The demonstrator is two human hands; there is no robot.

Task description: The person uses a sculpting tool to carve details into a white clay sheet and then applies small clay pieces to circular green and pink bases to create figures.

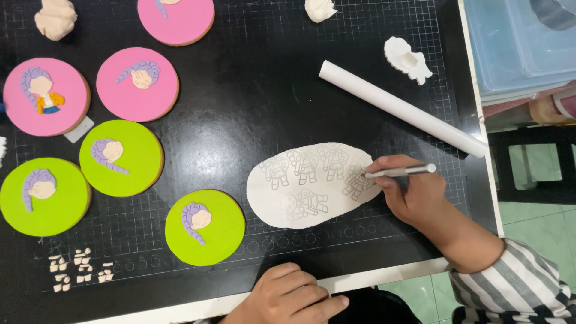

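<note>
My right hand (414, 195) grips a thin silver craft knife (401, 171), its tip touching the right end of a rolled-out white fondant sheet (273, 201) stamped with several small figure outlines. My left hand (294, 295) rests at the near table edge with fingers curled, holding nothing. The sheet lies on a black gridded cutting mat (252, 96).
Three pink round cookies (137, 84) and three green ones (205, 227), each with a purple-haired face, lie to the left. A white rolling pin (402, 108) and a white cutter (408, 59) sit behind the sheet. Small cut white pieces (81, 271) lie near left; fondant lumps (55, 18) at the back.
</note>
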